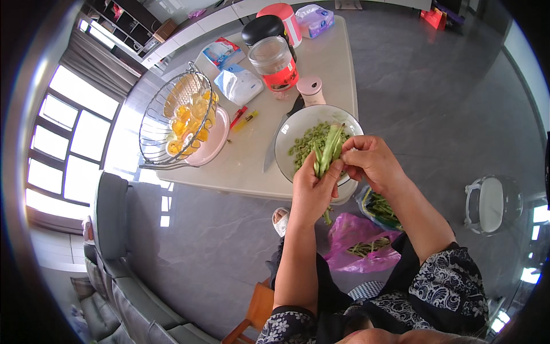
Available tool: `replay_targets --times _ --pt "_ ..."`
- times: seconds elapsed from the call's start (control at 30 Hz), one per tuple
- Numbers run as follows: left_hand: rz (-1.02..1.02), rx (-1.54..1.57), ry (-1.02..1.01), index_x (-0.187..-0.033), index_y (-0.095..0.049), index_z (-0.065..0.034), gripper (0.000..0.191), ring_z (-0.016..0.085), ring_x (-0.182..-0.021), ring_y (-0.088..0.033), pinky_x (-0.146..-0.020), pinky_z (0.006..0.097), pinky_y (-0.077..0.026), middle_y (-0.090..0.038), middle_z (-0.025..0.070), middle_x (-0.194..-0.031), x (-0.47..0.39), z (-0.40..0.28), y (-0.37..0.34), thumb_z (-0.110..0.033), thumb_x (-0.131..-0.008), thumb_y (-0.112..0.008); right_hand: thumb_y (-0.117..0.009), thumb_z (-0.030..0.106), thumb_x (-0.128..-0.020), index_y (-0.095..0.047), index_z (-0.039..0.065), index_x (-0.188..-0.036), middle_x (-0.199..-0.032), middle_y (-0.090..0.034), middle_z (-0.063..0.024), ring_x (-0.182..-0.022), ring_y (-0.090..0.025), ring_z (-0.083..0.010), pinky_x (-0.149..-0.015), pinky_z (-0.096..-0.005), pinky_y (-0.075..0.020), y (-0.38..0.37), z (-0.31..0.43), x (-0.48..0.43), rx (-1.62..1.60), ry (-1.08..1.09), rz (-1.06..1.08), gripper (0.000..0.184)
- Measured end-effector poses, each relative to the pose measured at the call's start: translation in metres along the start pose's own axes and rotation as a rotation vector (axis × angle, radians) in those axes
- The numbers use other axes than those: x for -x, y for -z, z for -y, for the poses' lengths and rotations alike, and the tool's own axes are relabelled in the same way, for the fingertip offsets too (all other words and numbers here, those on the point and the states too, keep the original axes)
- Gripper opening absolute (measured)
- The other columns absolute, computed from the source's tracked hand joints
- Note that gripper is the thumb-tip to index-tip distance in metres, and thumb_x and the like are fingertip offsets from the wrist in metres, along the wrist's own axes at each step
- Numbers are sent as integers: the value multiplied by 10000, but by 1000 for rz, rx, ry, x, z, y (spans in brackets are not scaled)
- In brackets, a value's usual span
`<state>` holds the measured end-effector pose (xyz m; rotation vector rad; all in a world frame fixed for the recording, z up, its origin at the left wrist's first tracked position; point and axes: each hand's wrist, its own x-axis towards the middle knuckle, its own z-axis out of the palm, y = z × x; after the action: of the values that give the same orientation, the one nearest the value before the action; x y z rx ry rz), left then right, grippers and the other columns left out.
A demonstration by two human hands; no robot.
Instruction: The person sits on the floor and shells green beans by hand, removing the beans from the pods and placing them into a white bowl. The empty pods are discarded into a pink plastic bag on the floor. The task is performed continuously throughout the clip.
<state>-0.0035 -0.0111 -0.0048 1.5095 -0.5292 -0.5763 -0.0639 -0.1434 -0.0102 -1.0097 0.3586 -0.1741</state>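
Observation:
My left hand (pixel 313 178) is closed around a small bunch of flat green bean pods (pixel 330 148), held upright over a white enamel bowl (pixel 283 161) with a dark rim. At the right side of the bunch, my right hand (pixel 371 161) has its thumb and fingertips pinched together; whether a pod is between them is hidden. Short cut pieces of green bean (pixel 311 139) lie in the bowl. Left of the bowl a knife (pixel 270 150) rests on the table, its black handle pointing away from me.
The table (pixel 253 163) also bears a wire basket (pixel 146 129) of yellow-orange items, a pink basin (pixel 221 142), a clear jar (pixel 275 60), a pink-lidded container (pixel 311 88) and tissue packs (pixel 240 84). Below its near edge are a pink plastic bag (pixel 348 232) and another bag of beans (pixel 382 208).

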Motion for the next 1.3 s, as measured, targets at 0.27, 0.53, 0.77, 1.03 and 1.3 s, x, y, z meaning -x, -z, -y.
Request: replay_targets --times 0.27,0.53,0.77,1.03,1.3 --pt "-108 109 132 -840 -516 -1 175 68 -408 -453 -361 212 -347 -515 21 -572 -4 -4 4 -163 -903 -496 -567 17 -752 -565 -9 -771 -619 -549 -36 -488 -480 -84 -426 -217 -362 -5 -8 -6 -15 1 -7 32" --pt "-203 -91 42 -844 -561 -16 84 49 -422 -437 -370 200 -332 -516 4 -571 -9 1 8 -99 -850 -552 -579 60 -781 -596 -20 -824 -669 -577 -36 -527 -510 -78 -459 -223 -416 -10 -9 -10 173 40 -65 92" --pt "-214 -205 13 -929 -603 38 192 32 -601 -446 -523 197 -388 -546 -1 -642 -10 8 9 -104 -800 -616 -573 36 -764 -610 -33 -805 -646 -575 -37 -520 -511 -78 -437 -217 -413 -7 -8 -13 167 58 -72 88" --pt "-276 -172 -91 -935 -613 20 187 63 -600 -496 -540 228 -415 -589 35 -664 -13 8 -1 -115 -807 -635 -580 43 -730 -613 -30 -748 -600 -574 -24 -543 -500 -49 -483 -215 -406 -5 -6 -10 437 175 -139 82" --pt "-384 -502 -244 -852 -584 13 161 156 -511 -518 -495 311 -419 -556 114 -599 -18 6 -1 -146 -836 -593 -572 42 -730 -602 -32 -729 -592 -563 -15 -548 -498 -48 -495 -220 -410 -12 -13 -9 511 246 -139 79"
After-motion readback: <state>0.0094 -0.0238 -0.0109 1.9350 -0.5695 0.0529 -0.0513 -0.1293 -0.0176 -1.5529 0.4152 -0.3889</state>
